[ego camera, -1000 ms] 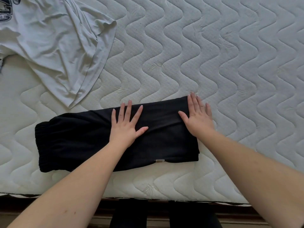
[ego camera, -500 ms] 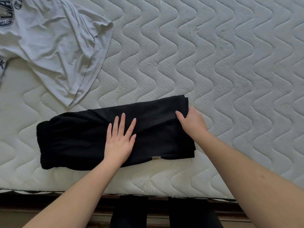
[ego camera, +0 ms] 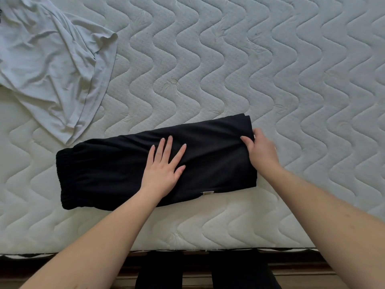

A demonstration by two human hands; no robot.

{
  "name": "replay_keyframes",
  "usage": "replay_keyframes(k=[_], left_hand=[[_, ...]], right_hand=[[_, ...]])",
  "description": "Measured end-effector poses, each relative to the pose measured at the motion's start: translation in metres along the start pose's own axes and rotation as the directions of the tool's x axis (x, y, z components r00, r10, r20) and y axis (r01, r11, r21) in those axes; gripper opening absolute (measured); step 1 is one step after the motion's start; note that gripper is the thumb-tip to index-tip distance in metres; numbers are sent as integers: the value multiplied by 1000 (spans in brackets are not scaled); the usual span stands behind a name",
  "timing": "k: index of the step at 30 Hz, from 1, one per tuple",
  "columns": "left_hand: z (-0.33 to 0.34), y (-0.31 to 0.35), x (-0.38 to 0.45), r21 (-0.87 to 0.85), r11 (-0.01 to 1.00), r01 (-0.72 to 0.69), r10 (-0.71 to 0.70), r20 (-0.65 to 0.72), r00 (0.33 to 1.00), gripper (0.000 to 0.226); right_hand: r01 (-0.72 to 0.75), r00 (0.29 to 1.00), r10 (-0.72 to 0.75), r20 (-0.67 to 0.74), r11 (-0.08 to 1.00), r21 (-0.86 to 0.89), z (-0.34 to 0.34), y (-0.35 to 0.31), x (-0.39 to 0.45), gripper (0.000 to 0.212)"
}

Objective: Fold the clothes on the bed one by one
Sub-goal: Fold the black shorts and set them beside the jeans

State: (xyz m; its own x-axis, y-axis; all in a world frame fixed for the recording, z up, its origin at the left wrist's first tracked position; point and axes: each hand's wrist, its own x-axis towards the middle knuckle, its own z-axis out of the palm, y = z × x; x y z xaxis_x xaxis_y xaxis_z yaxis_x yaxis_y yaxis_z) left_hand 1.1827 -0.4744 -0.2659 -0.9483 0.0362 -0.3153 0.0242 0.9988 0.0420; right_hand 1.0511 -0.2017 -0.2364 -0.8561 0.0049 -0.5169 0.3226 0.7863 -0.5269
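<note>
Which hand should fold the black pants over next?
Probably the right hand: it pinches the right end of the folded black fabric pants, while the left hand rests flat mid-garment.

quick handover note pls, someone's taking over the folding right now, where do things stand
Left hand: flat, fingers spread, pressing the middle of the black pants.
Right hand: thumb on top, fingers curled round the pants' right end, gripping it.
Pants: folded into a long strip near the front edge of the mattress, waistband end to the left.
Grey t-shirt: crumpled and unfolded at the far left.
Done: pants folded lengthwise.
Left: probably bring the gripped end over toward the waistband to finish the pants, then fold the t-shirt.
</note>
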Motion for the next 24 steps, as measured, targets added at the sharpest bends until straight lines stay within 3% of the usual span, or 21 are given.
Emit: replay_keyframes(k=[7, 14, 21, 24], left_hand=[[-16, 70, 51, -22, 988, -150, 151, 7, 989, 62], [-10, 63, 42, 40, 986, -161, 162, -13, 987, 64], [-7, 45, 19, 59, 993, -99, 100, -23, 995, 62], [-4, 44, 20, 44, 995, -94, 94, -10, 996, 63]], right_hand=[[-140, 981, 128, -143, 987, -76, -67, 50, 21, 38], [-85, 995, 89, 55, 994, -69, -75, 62, 13, 56], [-73, 997, 74, -8, 995, 70, -71, 60, 11, 31], [-50, 998, 56, -31, 987, 149, -70, 53, 3, 29]])
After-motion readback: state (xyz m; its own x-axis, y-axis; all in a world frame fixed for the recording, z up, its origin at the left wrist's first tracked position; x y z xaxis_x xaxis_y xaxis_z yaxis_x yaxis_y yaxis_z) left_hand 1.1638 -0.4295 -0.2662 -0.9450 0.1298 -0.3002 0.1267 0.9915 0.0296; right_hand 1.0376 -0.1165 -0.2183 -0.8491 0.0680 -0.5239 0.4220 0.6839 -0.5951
